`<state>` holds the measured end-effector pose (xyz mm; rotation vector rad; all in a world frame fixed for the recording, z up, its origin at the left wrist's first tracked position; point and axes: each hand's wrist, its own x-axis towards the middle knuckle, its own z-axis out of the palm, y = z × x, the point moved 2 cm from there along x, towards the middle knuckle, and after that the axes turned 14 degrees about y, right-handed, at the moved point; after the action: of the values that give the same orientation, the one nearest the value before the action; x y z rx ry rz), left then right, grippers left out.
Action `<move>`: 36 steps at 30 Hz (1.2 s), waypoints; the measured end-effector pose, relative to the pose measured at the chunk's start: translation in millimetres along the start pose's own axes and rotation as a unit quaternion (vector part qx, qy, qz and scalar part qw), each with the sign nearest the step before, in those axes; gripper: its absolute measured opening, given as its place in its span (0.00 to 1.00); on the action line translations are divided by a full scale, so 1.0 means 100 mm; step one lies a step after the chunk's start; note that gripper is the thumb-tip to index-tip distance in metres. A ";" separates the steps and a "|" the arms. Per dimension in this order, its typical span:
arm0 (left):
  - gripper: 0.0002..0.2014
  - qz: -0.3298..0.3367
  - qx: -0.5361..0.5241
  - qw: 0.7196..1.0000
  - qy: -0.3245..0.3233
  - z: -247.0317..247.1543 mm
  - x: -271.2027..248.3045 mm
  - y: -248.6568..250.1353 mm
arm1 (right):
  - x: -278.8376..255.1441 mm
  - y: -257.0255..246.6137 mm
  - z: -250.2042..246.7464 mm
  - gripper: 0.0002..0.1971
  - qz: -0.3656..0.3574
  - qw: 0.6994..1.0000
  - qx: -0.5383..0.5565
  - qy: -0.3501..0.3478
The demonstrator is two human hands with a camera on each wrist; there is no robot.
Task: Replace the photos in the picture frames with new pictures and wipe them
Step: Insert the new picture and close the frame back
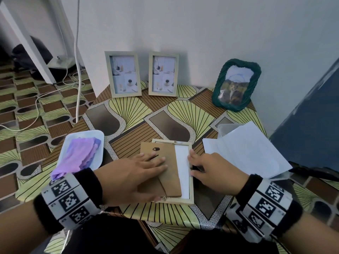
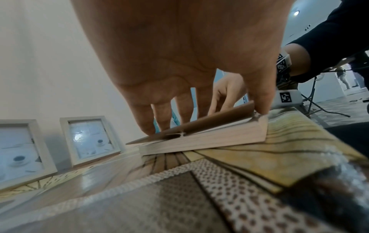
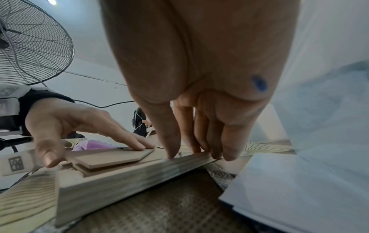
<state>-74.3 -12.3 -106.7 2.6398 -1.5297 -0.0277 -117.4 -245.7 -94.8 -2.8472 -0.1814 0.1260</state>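
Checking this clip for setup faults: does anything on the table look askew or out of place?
Yes. The brown backing board sits shifted left on the face-down frame, leaving a white strip uncovered; the left hand presses it. A purple cloth hangs over its tray's edge.

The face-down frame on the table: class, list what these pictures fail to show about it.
- Front and glass of the face-down frame: hidden in all views, turned to the table.
- Picture side of the white sheet: faces down.
- Its near left corner: head view, covered by the left hand.
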 end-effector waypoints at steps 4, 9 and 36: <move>0.42 0.016 0.010 1.000 0.005 -0.03 -0.07 -0.04 | 0.00 -0.01 -0.01 0.18 -0.005 1.000 -0.006 -0.001; 0.36 0.039 -0.031 0.999 -0.006 -0.12 -0.17 -0.09 | 0.01 -0.02 -0.03 0.17 -0.007 1.000 -0.007 -0.001; 0.35 0.039 -0.015 0.998 -0.037 -0.06 0.20 0.24 | 0.05 0.01 0.02 0.17 -0.010 0.999 -0.037 -0.009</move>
<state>-84.7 -41.4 -98.4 2.5815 -1.6417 -0.1429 -112.6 -245.4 -96.9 -2.9186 -0.2213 0.1432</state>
